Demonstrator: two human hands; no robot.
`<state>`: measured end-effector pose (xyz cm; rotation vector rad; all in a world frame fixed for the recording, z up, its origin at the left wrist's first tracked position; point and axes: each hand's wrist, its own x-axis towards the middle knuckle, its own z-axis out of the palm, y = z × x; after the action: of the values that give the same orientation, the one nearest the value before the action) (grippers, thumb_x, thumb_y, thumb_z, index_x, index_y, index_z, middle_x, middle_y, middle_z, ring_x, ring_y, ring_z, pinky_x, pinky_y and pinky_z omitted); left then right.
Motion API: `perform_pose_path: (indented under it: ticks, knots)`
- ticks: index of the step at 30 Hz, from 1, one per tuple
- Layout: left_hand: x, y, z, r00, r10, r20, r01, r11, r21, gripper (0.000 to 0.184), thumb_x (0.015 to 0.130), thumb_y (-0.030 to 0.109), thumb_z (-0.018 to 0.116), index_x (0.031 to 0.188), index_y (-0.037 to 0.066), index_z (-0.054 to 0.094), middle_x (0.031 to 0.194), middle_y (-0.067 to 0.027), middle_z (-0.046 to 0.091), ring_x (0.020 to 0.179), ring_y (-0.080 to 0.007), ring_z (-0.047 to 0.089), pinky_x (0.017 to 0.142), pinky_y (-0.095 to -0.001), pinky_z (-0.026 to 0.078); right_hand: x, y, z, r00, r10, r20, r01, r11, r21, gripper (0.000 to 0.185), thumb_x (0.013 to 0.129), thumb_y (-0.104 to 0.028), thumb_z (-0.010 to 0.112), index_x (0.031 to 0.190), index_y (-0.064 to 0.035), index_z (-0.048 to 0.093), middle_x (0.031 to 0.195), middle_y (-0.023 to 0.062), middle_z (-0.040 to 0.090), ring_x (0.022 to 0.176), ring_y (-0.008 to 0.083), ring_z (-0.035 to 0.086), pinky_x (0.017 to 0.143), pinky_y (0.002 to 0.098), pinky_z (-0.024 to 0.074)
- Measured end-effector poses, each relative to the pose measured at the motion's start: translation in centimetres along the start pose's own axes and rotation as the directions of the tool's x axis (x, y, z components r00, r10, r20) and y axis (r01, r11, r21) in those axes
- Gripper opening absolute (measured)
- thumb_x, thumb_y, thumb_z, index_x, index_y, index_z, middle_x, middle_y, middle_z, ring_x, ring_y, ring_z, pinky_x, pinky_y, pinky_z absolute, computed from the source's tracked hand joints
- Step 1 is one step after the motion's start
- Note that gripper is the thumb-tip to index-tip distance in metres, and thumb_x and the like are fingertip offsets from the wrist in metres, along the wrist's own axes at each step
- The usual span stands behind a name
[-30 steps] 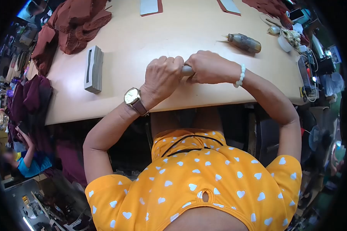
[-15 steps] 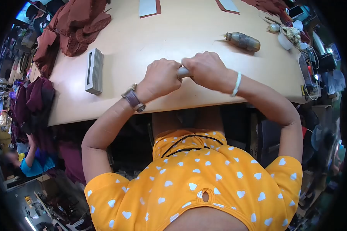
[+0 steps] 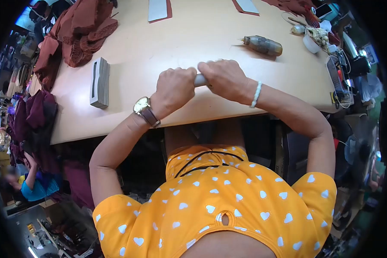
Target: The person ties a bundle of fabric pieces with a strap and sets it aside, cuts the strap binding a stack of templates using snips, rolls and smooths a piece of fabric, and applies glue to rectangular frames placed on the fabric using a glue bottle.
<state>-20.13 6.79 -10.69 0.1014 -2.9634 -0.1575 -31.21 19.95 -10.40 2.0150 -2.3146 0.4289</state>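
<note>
Both my hands are closed around a short grey rod-shaped thing (image 3: pixel 200 80), held just above the table near its front edge. Only its middle shows between the fists, so its kind cannot be made out. My left hand (image 3: pixel 175 88), with a watch (image 3: pixel 142 106) at the wrist, wraps its left end. Around the right end my right hand (image 3: pixel 224 79) is shut, its thumb side close to the left fist. A pale beaded bracelet (image 3: pixel 256 94) circles the right wrist.
Left on the table (image 3: pixel 159 47) stands a grey slotted stack (image 3: pixel 99 82), near rust-red fabric (image 3: pixel 84 36). A brownish bottle-like thing (image 3: pixel 264 45) lies at the right. White pieces on red fabric (image 3: pixel 160 10) lie at the back. Another person in a blue sleeve (image 3: pixel 29 192) is at far left.
My left wrist has turned so the watch face shows. The fists sit slightly farther apart, with more of the grey thing visible. The whole view has shifted slightly.
</note>
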Motion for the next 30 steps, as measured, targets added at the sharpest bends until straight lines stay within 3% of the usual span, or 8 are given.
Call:
perform_pose_path:
  ticks: [1,3,6,10,14,18,25,30]
  knots:
    - [0.5,0.2,-1.1,0.986,-0.014,0.166,0.029,0.995,-0.092,0.010,0.071,0.012,0.060,0.075,0.004,0.056,0.061,-0.0148,0.060,0.058,-0.0310,0.060,0.052,-0.0422,0.047,-0.3,-0.2,0.4,0.983,-0.062,-0.174,0.034,0.986,-0.161,0.021,0.072,-0.020,0.065,0.070,-0.0002,0.058,0.064,0.0153,0.061,0.066,0.0296,0.062,0.057,0.0397,0.0475]
    - [1.1,0.4,-3.2,0.874,0.000,0.486,0.139,0.958,-0.250,0.009,0.071,0.011,0.059,0.075,0.004,0.054,0.060,-0.0138,0.059,0.058,-0.0299,0.060,0.051,-0.0413,0.047,-0.4,-0.6,0.0,0.997,0.056,0.062,-0.054,0.998,-0.020,0.020,0.072,-0.020,0.066,0.075,-0.0019,0.056,0.068,0.0158,0.059,0.066,0.0318,0.060,0.060,0.0422,0.0470]
    - [-0.3,0.1,0.0,0.992,0.113,-0.061,-0.114,0.993,-0.008,0.012,0.071,0.014,0.059,0.072,0.002,0.059,0.061,-0.0143,0.060,0.058,-0.0281,0.061,0.051,-0.0385,0.048,0.8,-0.2,-2.9,0.791,0.064,0.608,-0.267,0.931,0.250,0.022,0.073,-0.018,0.064,0.079,-0.0056,0.047,0.067,0.0126,0.056,0.064,0.0323,0.059,0.060,0.0442,0.0470]
    - [0.9,-0.5,-0.2,0.991,0.017,0.134,0.003,0.989,-0.148,0.015,0.070,0.015,0.060,0.077,0.002,0.060,0.060,-0.0141,0.060,0.060,-0.0318,0.061,0.059,-0.0421,0.049,-0.3,-0.3,0.1,0.973,-0.030,-0.229,0.002,0.992,-0.125,0.017,0.070,-0.015,0.063,0.074,-0.0056,0.049,0.060,0.0128,0.056,0.063,0.0324,0.060,0.058,0.0425,0.0477]
    - [0.0,0.0,-0.1,0.997,0.045,0.066,-0.035,0.988,-0.152,0.014,0.070,0.015,0.062,0.077,0.004,0.057,0.060,-0.0128,0.059,0.059,-0.0323,0.061,0.056,-0.0421,0.048,-0.4,-0.2,-0.3,1.000,0.011,0.015,-0.011,1.000,-0.020,0.010,0.064,-0.004,0.057,0.071,-0.0018,0.051,0.059,0.0147,0.056,0.052,0.0306,0.057,0.049,0.0403,0.0453]
    - [-0.2,-0.3,1.2,0.973,0.155,-0.169,-0.163,0.986,-0.029,0.011,0.072,0.013,0.062,0.073,0.007,0.052,0.059,-0.0099,0.058,0.056,-0.0291,0.060,0.049,-0.0389,0.046,-0.1,-1.0,-2.0,0.867,0.208,0.452,-0.442,0.739,0.509,0.010,0.060,-0.001,0.046,0.064,0.0042,0.053,0.057,0.0216,0.056,0.048,0.0293,0.050,0.049,0.0376,0.0396]
    - [0.7,-1.1,1.6,0.987,0.153,-0.048,-0.155,0.987,-0.050,0.018,0.074,0.020,0.064,0.078,0.006,0.055,0.062,-0.0129,0.057,0.056,-0.0234,0.059,0.049,-0.0342,0.045,0.0,0.5,-0.5,0.968,0.187,0.169,-0.205,0.973,0.102,0.019,0.064,-0.010,0.062,0.078,-0.0033,0.051,0.068,0.0170,0.058,0.065,0.0324,0.056,0.060,0.0425,0.0440]
    - [-0.4,-0.4,-0.9,0.947,-0.073,0.314,0.293,0.600,-0.745,0.042,0.081,0.035,0.062,0.109,0.005,0.053,0.069,-0.0098,0.057,0.057,-0.0128,0.054,0.049,-0.0249,0.042,-0.7,0.9,-1.9,0.938,0.114,-0.327,-0.123,0.992,-0.004,0.053,0.065,-0.018,0.072,0.110,-0.0060,0.047,0.106,0.0160,0.055,0.093,0.0318,0.055,0.079,0.0423,0.0440]
